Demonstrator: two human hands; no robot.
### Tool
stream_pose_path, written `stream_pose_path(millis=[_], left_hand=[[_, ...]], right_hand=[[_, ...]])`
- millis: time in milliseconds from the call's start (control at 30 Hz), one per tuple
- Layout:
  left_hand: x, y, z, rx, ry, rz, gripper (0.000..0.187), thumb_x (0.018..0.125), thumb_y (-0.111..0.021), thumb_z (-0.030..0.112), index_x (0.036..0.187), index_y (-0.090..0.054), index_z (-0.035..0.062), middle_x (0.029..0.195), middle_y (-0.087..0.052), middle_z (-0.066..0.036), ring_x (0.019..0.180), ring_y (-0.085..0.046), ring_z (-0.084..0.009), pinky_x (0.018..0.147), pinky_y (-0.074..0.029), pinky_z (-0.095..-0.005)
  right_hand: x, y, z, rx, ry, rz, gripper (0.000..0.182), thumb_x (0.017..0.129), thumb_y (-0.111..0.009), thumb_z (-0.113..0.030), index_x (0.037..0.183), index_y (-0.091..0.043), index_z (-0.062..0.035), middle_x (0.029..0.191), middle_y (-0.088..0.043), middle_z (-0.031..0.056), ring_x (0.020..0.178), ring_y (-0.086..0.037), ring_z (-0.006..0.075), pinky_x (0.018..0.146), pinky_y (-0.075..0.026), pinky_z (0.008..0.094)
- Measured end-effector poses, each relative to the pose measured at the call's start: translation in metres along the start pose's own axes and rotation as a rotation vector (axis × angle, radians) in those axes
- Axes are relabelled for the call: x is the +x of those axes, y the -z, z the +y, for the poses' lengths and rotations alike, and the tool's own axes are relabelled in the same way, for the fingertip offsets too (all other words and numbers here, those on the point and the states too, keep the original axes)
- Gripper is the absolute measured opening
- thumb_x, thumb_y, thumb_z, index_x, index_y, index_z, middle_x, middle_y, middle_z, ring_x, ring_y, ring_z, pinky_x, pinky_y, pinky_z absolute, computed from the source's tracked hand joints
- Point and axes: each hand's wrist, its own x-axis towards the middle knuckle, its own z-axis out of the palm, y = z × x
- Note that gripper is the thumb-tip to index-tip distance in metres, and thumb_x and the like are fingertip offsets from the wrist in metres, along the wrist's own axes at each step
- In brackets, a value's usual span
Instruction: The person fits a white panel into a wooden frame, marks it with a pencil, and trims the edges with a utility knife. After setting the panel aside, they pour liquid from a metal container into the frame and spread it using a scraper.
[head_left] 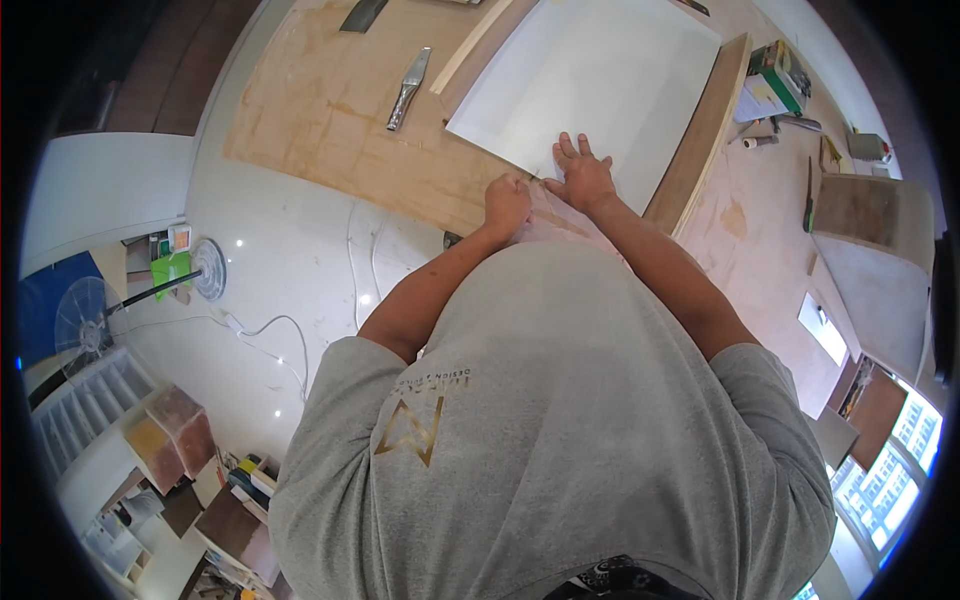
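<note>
A white sheet (600, 80) lies inside a shallow wooden frame or tray with raised sides. My right hand (585, 180) rests on its near edge, palm down with fingers spread. Close to its left, at the work table's front edge, my left hand (508, 207) is closed, its fingertips bent toward the sheet's near edge. Something thin and small shows between the two hands, too small to name. A translucent pinkish film (565, 215) hangs at the edge between my hands, in front of my shirt. What the left fingers grip is hidden.
A metal-handled scraper (408, 90) lies on the stained wooden table top (310, 110). The frame's right side board (700, 140) stands raised. Farther right are a green box (780, 75) and a small roller (760, 142). A fan (85, 315) and cables are on the left.
</note>
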Motion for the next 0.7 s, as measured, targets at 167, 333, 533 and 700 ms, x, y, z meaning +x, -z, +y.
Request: stream_pose_path(millis=[167, 333, 533, 700], left_hand=[[-0.001, 0.000, -0.002, -0.050, 0.009, 0.019, 0.026, 0.099, -0.054, 0.012, 0.082, -0.063, -0.0052, 0.057, -0.062, -0.014, 0.044, -0.063, -0.0231, 0.045, -0.050, -0.0371], [0.003, -0.003, -0.008, 0.018, -0.031, 0.046, 0.024, 0.098, -0.052, 0.011, 0.084, -0.064, -0.0054, 0.057, -0.062, -0.015, 0.044, -0.063, -0.0234, 0.045, -0.050, -0.0371], [-0.002, -0.003, -0.014, -0.133, -0.017, 0.052, 0.023, 0.098, -0.052, 0.010, 0.090, -0.066, -0.0067, 0.060, -0.063, -0.015, 0.044, -0.063, -0.0222, 0.046, -0.050, -0.0370], [-0.003, -0.001, -0.011, -0.108, -0.027, 0.042, 0.023, 0.097, -0.051, 0.010, 0.093, -0.067, -0.0064, 0.061, -0.064, -0.015, 0.045, -0.063, -0.0218, 0.047, -0.051, -0.0367]], right_hand=[[0.001, -0.001, 0.000, 0.006, 0.003, 0.003, 0.079, 0.092, -0.063, -0.055, 0.155, -0.040, -0.0127, 0.169, -0.025, 0.0037, 0.155, -0.024, 0.0315, 0.107, -0.038, 0.0731], [0.003, -0.003, 0.000, -0.002, 0.004, 0.005, 0.079, 0.092, -0.063, -0.055, 0.156, -0.040, -0.0131, 0.169, -0.025, 0.0039, 0.155, -0.024, 0.0316, 0.107, -0.038, 0.0734], [0.004, -0.005, 0.001, -0.012, 0.008, 0.005, 0.079, 0.092, -0.063, -0.055, 0.156, -0.040, -0.0140, 0.169, -0.025, 0.0034, 0.155, -0.024, 0.0319, 0.107, -0.038, 0.0733], [0.004, -0.003, 0.001, -0.011, 0.009, 0.006, 0.079, 0.092, -0.064, -0.054, 0.156, -0.040, -0.0139, 0.169, -0.025, 0.0038, 0.154, -0.024, 0.0322, 0.107, -0.039, 0.0729]])
